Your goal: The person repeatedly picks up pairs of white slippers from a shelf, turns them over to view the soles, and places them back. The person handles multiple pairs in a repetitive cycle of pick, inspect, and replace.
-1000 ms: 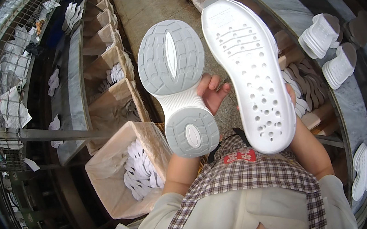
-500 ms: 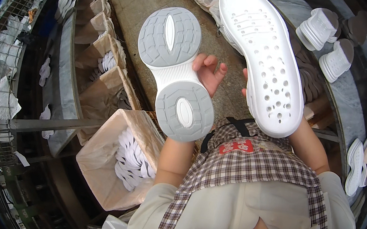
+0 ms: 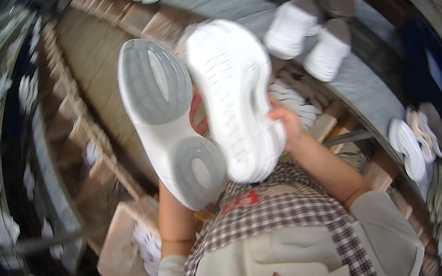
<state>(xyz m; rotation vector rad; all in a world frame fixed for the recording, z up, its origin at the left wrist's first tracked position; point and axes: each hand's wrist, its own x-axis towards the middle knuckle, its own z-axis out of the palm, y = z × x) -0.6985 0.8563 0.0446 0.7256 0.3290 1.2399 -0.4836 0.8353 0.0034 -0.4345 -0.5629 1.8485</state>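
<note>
My left hand (image 3: 198, 114) is closed on a white shoe sole with grey tread pads (image 3: 169, 122), its tread side facing up toward me. Most of that hand is hidden behind the sole. Just right of it, my right hand (image 3: 288, 125) grips the edge of a second shoe sole (image 3: 226, 85), white, with small holes and slits on the face I see. The two soles are tilted side by side and overlap in view, close together; motion blur hides whether they touch.
A lined bin (image 3: 116, 244) with white soles (image 3: 147, 247) stands low at the left. White soles (image 3: 288, 28) stand on a grey shelf (image 3: 369, 93) at the far right, with more soles (image 3: 406, 148) nearer. Lined compartments (image 3: 82, 128) run along the left aisle.
My view has swung to the right. Both soles have come closer together and tilted, the right one moving left and turning. More of my right hand now shows on its outer edge.
</note>
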